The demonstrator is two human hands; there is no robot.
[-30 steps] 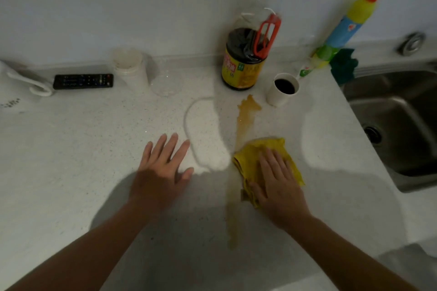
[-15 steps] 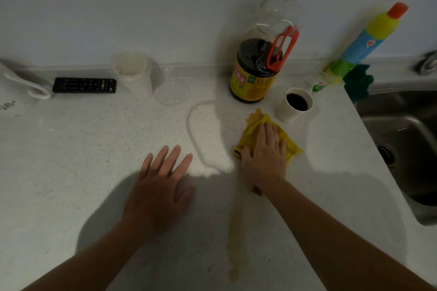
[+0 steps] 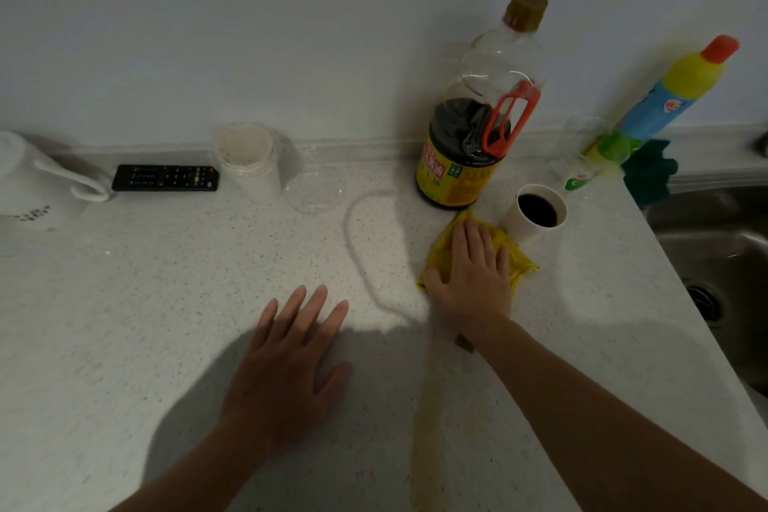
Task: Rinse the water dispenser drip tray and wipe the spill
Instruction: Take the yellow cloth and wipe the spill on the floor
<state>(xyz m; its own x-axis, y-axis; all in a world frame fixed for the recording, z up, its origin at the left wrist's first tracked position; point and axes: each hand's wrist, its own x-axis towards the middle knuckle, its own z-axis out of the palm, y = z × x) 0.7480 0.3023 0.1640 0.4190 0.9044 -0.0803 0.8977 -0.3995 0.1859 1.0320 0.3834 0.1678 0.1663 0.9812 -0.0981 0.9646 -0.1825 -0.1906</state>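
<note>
A soft, crumpled yellow cloth lies under the flat right grip. Beneath it the tabletop is matt, pale, speckled stone. Just beyond the grip stand a white paper cup and a clear, glossy plastic bottle. Well to the grip's right is a dull metal sink.

My right hand lies flat on the crumpled yellow cloth on the speckled white stone surface, just before the large plastic bottle of dark sauce and left of the white paper cup. My left hand rests on the surface left of the cloth. The steel sink sits far right and the black remote control back left.
</note>
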